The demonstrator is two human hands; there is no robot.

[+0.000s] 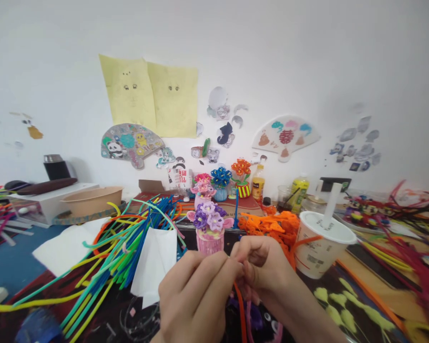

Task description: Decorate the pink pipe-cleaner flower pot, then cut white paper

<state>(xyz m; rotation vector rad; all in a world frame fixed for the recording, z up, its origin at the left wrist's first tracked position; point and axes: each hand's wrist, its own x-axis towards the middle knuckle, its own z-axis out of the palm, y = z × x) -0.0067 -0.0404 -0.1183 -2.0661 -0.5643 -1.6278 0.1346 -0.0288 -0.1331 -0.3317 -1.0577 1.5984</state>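
My left hand (196, 295) and my right hand (271, 274) meet low in the middle of the view, fingertips pinched together. An orange pipe cleaner (240, 309) hangs down from between them; the pinched part is hidden by the fingers. Just beyond my hands stands a pink pot (210, 242) with purple pipe-cleaner flowers (209, 216). To the right of it lies a heap of orange pipe-cleaner pieces (271, 226). Beneath my hands, partly covered, are a pink pipe-cleaner loop (249, 324) and a dark item with googly eyes (268, 317).
Left lies a bundle of blue, green and yellow pipe cleaners (125, 252) beside white paper (153, 267). A lidded cup with a straw (323, 245) stands close on the right, near pale green pieces (343, 305). Behind are flower pots (220, 194), bottles (258, 183) and the wall (214, 38).
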